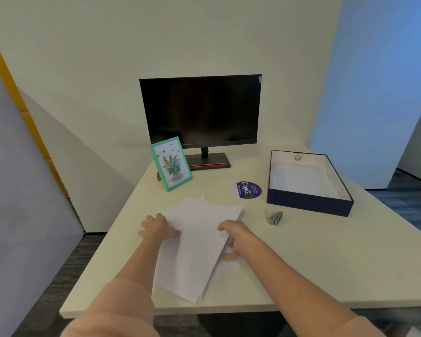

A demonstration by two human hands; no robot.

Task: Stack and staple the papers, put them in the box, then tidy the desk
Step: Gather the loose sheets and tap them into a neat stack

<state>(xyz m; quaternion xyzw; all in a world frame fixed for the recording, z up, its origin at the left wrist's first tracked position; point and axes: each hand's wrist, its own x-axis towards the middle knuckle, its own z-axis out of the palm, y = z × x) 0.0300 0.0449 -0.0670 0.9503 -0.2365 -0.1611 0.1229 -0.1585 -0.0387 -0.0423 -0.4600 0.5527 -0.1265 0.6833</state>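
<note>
Several white papers (195, 244) lie fanned and askew on the white desk (326, 259) in front of me. My left hand (159, 227) rests on their left edge with its thumb on top. My right hand (237, 237) grips their right edge, fingers over the top sheets and thumb underneath. A small silver stapler (274, 217) lies to the right of the papers, apart from both hands. Beyond it sits an open dark blue box (309, 203) with a white lining; a sheet lies inside it.
A dark monitor (201, 113) on its stand is at the back. A green-framed flower picture (171, 163) leans in front of it on the left. A round purple sticker (248, 190) lies between picture and box. The desk's front edge is close to me.
</note>
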